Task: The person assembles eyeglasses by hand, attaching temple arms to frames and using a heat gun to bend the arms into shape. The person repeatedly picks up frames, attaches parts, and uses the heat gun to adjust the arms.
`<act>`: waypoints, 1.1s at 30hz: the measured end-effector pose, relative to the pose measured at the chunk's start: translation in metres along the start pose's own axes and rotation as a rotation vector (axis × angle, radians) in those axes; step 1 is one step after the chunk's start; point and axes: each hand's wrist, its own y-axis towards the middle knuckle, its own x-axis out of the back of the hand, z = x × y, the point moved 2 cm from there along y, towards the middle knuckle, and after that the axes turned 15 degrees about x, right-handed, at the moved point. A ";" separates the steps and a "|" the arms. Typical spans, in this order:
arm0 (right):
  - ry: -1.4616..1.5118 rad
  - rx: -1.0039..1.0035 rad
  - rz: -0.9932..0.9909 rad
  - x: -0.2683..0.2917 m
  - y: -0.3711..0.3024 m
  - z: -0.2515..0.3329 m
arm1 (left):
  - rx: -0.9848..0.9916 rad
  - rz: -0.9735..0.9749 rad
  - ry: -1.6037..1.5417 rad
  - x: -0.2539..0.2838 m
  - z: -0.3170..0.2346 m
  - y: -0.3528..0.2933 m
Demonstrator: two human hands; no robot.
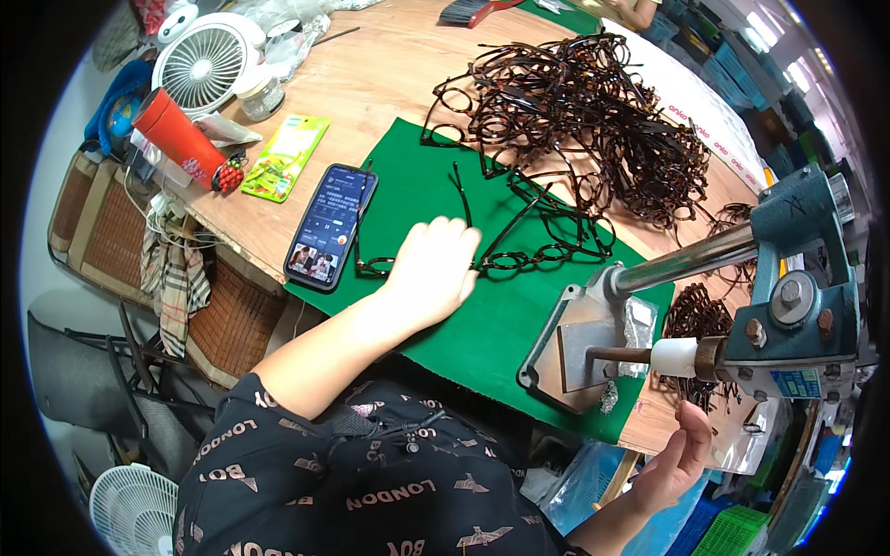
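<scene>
My left hand [433,269] is closed over a dark eyeglass frame [375,268] on the green mat [454,352]; one rim shows left of the fist, and its two temples point away from me. The palm hides the frame's middle. Touching or close to its right end lies another tortoiseshell frame [505,261]. To the right, my right hand [672,459] is raised with curled fingers beneath the white collar of a teal hand press [788,306]. Thin dark pieces show at its fingertips, but what it pinches is too small to make out.
A large heap of tortoiseshell eyeglass frames [584,120] covers the far right, with a smaller dark pile [697,315] behind the press. A phone [329,227] lies left of my left hand. Beyond are a green packet [286,157], red tumbler [176,139] and white fan [206,63].
</scene>
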 end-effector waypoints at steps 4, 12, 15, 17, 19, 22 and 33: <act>0.031 -0.022 0.017 -0.003 -0.007 -0.002 | -0.140 -0.125 -0.079 -0.001 -0.015 0.010; 0.007 -0.065 0.065 -0.020 -0.017 0.003 | 0.061 -0.101 -0.078 -0.021 -0.028 0.036; 0.044 -0.047 0.099 -0.028 -0.016 0.006 | 0.105 0.154 -0.466 -0.023 -0.028 0.048; 0.029 -0.049 0.149 -0.033 -0.014 0.010 | 0.018 0.122 -0.791 -0.017 -0.031 0.051; 0.075 -0.120 0.192 -0.035 -0.016 0.010 | 0.281 0.490 -1.179 0.013 -0.044 0.046; 0.117 -0.104 0.332 -0.048 -0.015 0.016 | 0.264 0.436 -1.247 0.036 -0.052 0.036; 0.024 0.293 0.655 -0.129 -0.007 0.029 | -0.079 1.063 -1.431 0.071 -0.055 -0.024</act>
